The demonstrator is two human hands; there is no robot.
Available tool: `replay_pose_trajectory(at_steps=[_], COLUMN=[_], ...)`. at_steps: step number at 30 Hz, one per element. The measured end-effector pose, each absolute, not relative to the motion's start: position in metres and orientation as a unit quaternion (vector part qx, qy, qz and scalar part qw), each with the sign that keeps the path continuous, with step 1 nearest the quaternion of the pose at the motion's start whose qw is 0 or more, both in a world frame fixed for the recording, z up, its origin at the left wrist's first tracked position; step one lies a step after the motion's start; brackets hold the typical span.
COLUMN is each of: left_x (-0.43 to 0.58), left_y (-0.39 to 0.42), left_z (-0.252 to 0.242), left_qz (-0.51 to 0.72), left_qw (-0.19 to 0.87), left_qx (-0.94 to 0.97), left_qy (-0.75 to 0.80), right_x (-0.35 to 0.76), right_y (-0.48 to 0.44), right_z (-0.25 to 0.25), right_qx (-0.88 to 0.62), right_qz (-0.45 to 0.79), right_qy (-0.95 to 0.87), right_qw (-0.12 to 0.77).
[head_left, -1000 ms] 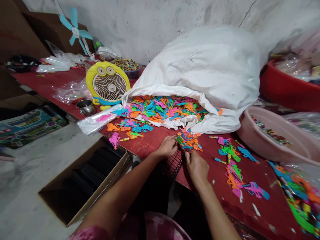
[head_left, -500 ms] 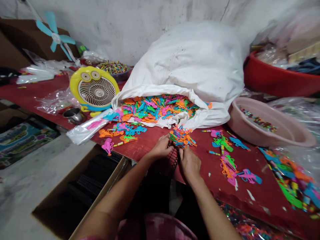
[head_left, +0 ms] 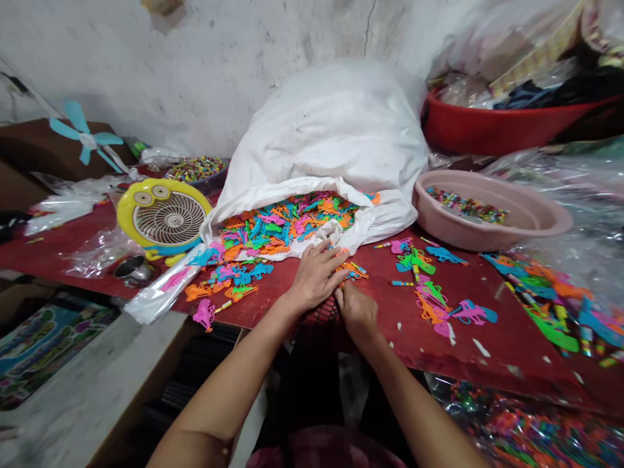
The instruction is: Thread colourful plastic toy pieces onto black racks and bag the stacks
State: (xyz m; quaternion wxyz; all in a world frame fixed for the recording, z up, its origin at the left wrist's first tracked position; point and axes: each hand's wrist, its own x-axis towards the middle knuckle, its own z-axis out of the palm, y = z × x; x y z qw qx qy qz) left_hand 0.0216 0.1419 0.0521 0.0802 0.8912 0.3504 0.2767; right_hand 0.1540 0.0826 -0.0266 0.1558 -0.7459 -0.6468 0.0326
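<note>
1 small clump of colourful plastic pieces [head_left: 355, 268] sits near the front edge of the red surface [head_left: 487, 338], right in front of the open white sack [head_left: 331, 130] that's spilling more of the same. Left hand [head_left: 316, 276] lies flat on the clump, fingers spread wide, gripping nothing; right hand [head_left: 355, 312] is loosely curled just beside it, can't tell if it's pinching anything. Further out there's loose pieces [head_left: 429, 292] to the right, a pink basin [head_left: 439, 224] beyond them, and a yellow fan [head_left: 163, 218] off left.

bright plastic toy heap [head_left: 355, 268] at table [head_left: 511, 338] edge
</note>
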Motion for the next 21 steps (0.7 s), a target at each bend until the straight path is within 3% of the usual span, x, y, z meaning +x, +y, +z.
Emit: replay_pose_trajectory(at_steps=[14, 18, 21], left_x=[0.017, -0.002, -0.017], left_y=[0.145, 0.134, 0.137], left_z=[0.049, 0.034, -0.006], left_qz=[0.283, 0.401, 0.493], left_qw=[0.067, 0.062, 0.154], left_qx=[0.896, 0.83, 0.716], left_qy=[0.335, 0.383, 0.471], right_x=[0.153, 0.156, 0.158], right_y=[0.081, 0.08, 0.072], right_z=[-0.039, -0.023, -0.012], right_qx=[-0.733, -0.738, -0.757], right_qz=[0.019, 0.051, 0.077], right_qy=[-0.656, -0.653, -0.629], right_qw=[0.179, 0.159, 0.158])
